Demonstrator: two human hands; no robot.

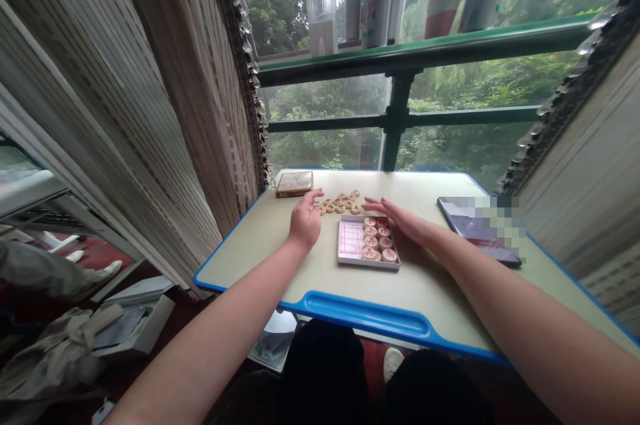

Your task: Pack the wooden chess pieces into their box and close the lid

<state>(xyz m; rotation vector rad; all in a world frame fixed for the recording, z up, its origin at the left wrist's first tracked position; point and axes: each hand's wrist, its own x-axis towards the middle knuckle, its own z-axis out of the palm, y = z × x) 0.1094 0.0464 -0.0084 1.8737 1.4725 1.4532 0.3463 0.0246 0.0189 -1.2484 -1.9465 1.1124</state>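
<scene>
On the table, loose xiangqi pieces point(340, 203), round and pale wood, lie in a cluster behind an open box. That shallow box point(351, 240) has a white lining with red grid lines on its left; several red-marked xiangqi pieces point(371, 241) fill its right side. My left hand point(305, 219) is at the cluster's left edge, palm facing inward and fingers extended away from me, partly hidden behind the hand itself. My right hand point(397, 217) reaches over from the right, fingers stretched out near the cluster and the box's back right corner. No piece shows in either hand.
A flat brown-edged box lid point(295, 184) lies at the table's back left. A dark flat item point(480, 233), partly pixelated, rests at the right. The table point(250, 248) has a blue rim and front groove. Cans point(376, 15) and cups stand on the window ledge; curtains flank both sides.
</scene>
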